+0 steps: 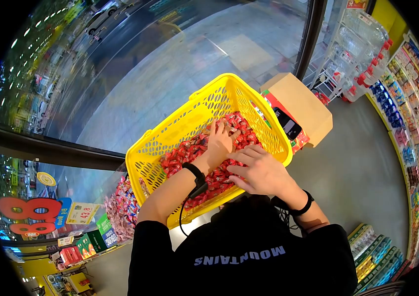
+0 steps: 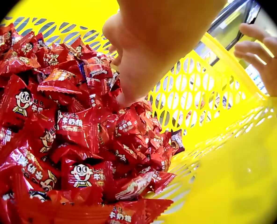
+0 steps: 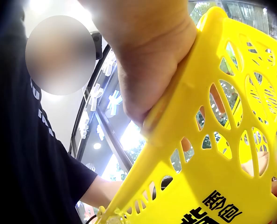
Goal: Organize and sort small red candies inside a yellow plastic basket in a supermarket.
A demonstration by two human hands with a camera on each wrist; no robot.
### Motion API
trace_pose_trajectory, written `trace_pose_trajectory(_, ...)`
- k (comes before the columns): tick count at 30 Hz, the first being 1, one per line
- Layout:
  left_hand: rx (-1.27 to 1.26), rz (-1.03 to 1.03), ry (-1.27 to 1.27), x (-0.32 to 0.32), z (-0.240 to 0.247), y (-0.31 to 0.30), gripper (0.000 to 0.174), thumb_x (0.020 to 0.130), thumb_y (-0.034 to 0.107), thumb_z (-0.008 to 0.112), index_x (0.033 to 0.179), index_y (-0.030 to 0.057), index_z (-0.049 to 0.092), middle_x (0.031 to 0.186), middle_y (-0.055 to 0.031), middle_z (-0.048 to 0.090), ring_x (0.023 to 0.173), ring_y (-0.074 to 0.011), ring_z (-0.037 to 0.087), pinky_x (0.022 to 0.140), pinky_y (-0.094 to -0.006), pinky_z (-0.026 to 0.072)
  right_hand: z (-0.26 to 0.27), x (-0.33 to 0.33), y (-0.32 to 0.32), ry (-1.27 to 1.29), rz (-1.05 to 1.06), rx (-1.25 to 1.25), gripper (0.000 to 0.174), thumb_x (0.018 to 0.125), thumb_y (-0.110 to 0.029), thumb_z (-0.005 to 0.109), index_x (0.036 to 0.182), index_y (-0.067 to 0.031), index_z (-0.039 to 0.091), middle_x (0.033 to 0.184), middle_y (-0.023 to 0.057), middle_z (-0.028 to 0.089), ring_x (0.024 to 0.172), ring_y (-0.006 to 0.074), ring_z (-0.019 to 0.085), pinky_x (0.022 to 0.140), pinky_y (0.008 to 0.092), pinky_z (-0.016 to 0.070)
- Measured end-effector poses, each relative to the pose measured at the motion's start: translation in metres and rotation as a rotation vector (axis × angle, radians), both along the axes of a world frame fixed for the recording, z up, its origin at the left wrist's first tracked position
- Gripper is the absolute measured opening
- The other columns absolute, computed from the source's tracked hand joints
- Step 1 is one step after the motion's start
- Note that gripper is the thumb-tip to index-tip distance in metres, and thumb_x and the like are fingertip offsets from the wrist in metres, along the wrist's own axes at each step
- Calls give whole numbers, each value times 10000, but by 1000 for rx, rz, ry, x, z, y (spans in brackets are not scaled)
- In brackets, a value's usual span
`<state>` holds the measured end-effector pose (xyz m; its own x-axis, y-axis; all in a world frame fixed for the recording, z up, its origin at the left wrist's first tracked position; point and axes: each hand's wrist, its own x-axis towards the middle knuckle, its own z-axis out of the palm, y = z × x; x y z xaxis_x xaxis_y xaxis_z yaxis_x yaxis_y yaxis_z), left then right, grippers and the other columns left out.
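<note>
A yellow plastic basket (image 1: 184, 121) with patterned holes holds a heap of red-wrapped candies (image 2: 82, 126), many printed with a cartoon face. My left hand (image 1: 219, 145) reaches inside, its fingers spread over the heap and touching the candies. In the left wrist view the thumb is down at the wrappers, while the palm hides part of the pile. My right hand (image 1: 263, 172) lies over the basket's near right rim, with fingers extended inward above the candies. From the right wrist view, its heel meets the rim (image 3: 176, 98), and bits of finger show through the holes.
An open cardboard box (image 1: 300, 106) stands beyond the basket's right end, a black phone (image 1: 287, 123) beside it. Pink-wrapped sweets (image 1: 123, 202) are piled at left near a price sign (image 1: 81, 213). Stocked shelves (image 1: 406, 113) line the right; a window frame (image 1: 56, 146) runs along the left.
</note>
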<state>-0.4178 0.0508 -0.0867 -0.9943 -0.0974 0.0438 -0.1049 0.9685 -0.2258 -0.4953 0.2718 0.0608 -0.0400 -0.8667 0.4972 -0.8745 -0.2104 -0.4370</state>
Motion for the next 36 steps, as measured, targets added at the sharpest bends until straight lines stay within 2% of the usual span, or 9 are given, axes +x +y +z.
trace_pose_trajectory(4, 30, -5, -50, -2, -2, -1, 556, 998, 498, 617, 1477, 222, 674, 1377, -170, 681, 1458, -382, 468, 1291, -665, 122, -2, 2, 0, -2, -32, 14, 207, 902, -284, 754, 969, -94, 800, 1072, 55, 731, 1058, 255, 699, 1022, 403, 527)
trace_pose_trajectory(8, 310, 55, -112, -2, 11, -7, 437, 967, 368, 685, 1355, 172, 734, 1289, -127, 727, 1383, -352, 530, 1276, -696, 152, -2, 4, 3, 25, -51, 37, 194, 869, -231, 768, 1007, -98, 796, 1161, 70, 750, 1084, 271, 710, 992, 399, 557)
trace_pose_trajectory(13, 358, 140, -362, -12, 77, 3, 349, 937, 324, 735, 1235, 146, 775, 1255, -73, 728, 1352, -314, 550, 1269, -717, 154, -4, 7, 1, -5, -117, 38, 211, 851, -228, 761, 1014, -100, 801, 1110, 58, 749, 1041, 263, 717, 970, 400, 558)
trace_pose_trajectory(18, 191, 27, 92, 4, 29, 0, 289, 908, 317, 759, 1157, 177, 809, 1462, -177, 593, 1484, -367, 433, 1262, -721, 149, -2, 8, 0, -14, -156, 21, 188, 883, -239, 769, 1009, -102, 795, 1132, 58, 757, 1029, 277, 716, 954, 402, 568)
trace_pose_trajectory(21, 206, -39, 256, 8, -7, -9, 250, 878, 294, 771, 1074, 148, 826, 1445, -170, 611, 1488, -360, 429, 1265, -714, 157, 0, 9, 1, -6, -180, 11, 194, 879, -231, 772, 1014, -93, 792, 1133, 60, 756, 1021, 281, 718, 955, 405, 568)
trace_pose_trajectory(27, 197, -55, 241, 4, -14, -17, 146, 843, 247, 763, 871, 122, 833, 1393, -168, 647, 1477, -367, 440, 1280, -696, 165, 1, 10, -2, -35, -212, -23, 187, 858, -177, 789, 1011, -70, 785, 1119, 70, 756, 993, 289, 722, 951, 418, 571)
trace_pose_trajectory(29, 173, -1, 193, 4, -17, -20, 180, 806, 322, 830, 931, 194, 859, 1456, -145, 637, 1451, -371, 473, 1254, -695, 239, 1, 10, -2, -38, -243, -30, 192, 856, -166, 803, 1023, -72, 789, 1127, 81, 758, 1009, 295, 723, 947, 425, 572)
trace_pose_trajectory(32, 355, 134, 2, 4, 22, -16, 151, 831, 335, 826, 950, 252, 864, 1515, -101, 602, 1500, -369, 427, 1265, -696, 222, -1, 11, -4, -62, -308, -22, 212, 857, -171, 814, 1046, -75, 794, 1147, 91, 760, 1024, 309, 724, 946, 430, 574)
trace_pose_trajectory(36, 544, 100, -113, 11, 86, -23, 186, 876, 382, 817, 959, 222, 861, 1542, -91, 586, 1522, -363, 402, 1277, -651, 207, 0, 14, -8, -68, -425, -43, 231, 849, -160, 817, 1057, -67, 783, 1168, 95, 751, 1053, 317, 722, 947, 431, 579)
